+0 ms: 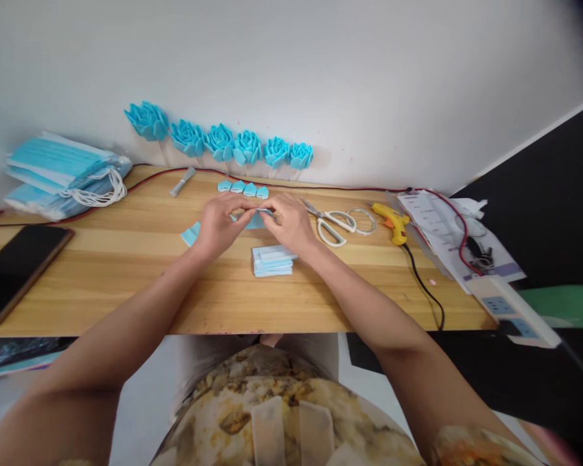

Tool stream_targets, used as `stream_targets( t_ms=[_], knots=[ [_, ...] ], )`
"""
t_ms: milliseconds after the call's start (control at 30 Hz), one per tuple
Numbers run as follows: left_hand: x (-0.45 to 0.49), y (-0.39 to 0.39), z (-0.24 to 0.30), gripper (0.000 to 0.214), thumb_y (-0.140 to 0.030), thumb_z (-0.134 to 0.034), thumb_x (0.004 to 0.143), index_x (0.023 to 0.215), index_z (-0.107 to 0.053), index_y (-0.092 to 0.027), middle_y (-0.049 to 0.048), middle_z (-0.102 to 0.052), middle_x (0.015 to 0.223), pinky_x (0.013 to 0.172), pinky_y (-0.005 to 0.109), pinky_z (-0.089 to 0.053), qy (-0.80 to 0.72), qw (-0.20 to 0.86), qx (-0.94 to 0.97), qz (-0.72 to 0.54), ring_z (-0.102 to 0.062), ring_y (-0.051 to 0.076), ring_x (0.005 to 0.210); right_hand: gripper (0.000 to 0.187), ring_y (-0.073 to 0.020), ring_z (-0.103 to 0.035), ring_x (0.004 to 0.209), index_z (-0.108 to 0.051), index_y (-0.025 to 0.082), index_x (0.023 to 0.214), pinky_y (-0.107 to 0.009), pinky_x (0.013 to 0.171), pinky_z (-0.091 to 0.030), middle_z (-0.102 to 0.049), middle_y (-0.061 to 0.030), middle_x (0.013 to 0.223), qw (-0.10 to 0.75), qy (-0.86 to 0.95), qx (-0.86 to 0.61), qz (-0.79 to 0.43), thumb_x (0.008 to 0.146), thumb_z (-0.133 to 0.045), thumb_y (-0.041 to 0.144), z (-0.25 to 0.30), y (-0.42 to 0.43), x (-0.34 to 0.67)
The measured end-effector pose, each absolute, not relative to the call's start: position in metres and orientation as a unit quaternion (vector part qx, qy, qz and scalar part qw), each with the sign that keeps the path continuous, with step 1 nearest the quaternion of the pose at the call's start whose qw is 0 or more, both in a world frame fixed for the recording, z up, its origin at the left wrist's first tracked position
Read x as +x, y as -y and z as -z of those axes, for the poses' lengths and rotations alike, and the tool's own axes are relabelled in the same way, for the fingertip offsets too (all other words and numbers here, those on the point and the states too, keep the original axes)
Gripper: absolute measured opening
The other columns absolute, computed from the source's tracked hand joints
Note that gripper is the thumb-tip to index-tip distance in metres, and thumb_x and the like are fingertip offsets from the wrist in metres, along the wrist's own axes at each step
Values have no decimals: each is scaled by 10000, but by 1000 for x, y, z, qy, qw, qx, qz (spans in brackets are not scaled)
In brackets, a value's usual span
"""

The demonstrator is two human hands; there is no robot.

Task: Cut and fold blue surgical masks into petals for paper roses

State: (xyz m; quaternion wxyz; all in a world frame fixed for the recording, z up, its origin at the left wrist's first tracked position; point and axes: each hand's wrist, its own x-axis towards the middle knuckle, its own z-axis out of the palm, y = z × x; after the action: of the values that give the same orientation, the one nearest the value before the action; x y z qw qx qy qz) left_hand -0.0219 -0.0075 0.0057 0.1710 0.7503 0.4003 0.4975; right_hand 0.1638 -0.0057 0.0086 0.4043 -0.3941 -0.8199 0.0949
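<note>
Both my hands meet over the middle of the wooden table (126, 259). My left hand (218, 223) and my right hand (291, 223) are both closed in a pinch on one small blue fabric piece (256, 219) between their fingertips. Just behind them lies a row of several folded blue petals (243, 188). A small stack of cut blue rectangles (272, 260) sits in front of my right wrist. Another blue piece (190, 233) lies left of my left hand.
Several blue fabric roses (218, 141) lean on the wall. A pile of face masks (63, 175) and a phone (17, 268) are at the left. Scissors (333, 223), a wire ring (363, 220), a yellow glue gun (393, 222), papers and a power strip (510, 307) lie right.
</note>
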Motion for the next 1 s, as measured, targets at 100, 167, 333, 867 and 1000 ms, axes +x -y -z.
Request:
stream_targets(
  t_ms=[100, 167, 333, 867, 1000],
  knots=[
    [-22, 6, -3, 111, -298, -719, 803, 765, -751, -199, 29, -744, 802, 791, 318, -497, -422, 289, 671, -536, -657, 180, 782, 255, -207, -654, 974, -641, 195, 1083, -357, 909, -500, -719, -56, 1049, 431, 785, -393, -208, 859, -656, 316, -12, 7, 165],
    [-22, 4, -2, 106, -298, -744, 771, 770, -749, -192, 18, -737, 798, 745, 287, -501, -427, 393, 601, -550, -637, 152, 736, 440, -214, -649, 1078, -584, 210, 1225, -375, 981, -501, -687, -64, 1215, 436, 766, -381, -279, 830, -691, 371, -13, 8, 165],
    [-18, 5, -3, 113, -266, -797, 711, 732, -727, -180, 1, -708, 748, 673, 242, -491, -407, 523, 504, -553, -593, 105, 653, 601, -227, -629, 1165, -497, 242, 1363, -405, 1051, -495, -626, -65, 1345, 432, 739, -377, -354, 812, -697, 375, -9, 6, 164],
    [-25, -4, -2, 151, -252, -824, 669, 716, -706, -170, -24, -634, 628, 411, 202, -398, -422, 508, 461, -593, -482, 58, 430, 479, -178, -642, 880, -536, 219, 1270, -363, 931, -515, -630, 9, 842, 494, 699, -373, -358, 799, -619, 252, 2, -15, 176],
    [-22, -3, -1, 262, -302, -864, 634, 737, -665, -166, -28, -636, 669, 546, 233, -551, -391, 544, 440, -598, -600, 90, 545, 467, -172, -647, 889, -542, 219, 1273, -364, 961, -507, -638, 8, 855, 484, 714, -382, -332, 809, -597, 242, 0, -10, 174]
  ],
)
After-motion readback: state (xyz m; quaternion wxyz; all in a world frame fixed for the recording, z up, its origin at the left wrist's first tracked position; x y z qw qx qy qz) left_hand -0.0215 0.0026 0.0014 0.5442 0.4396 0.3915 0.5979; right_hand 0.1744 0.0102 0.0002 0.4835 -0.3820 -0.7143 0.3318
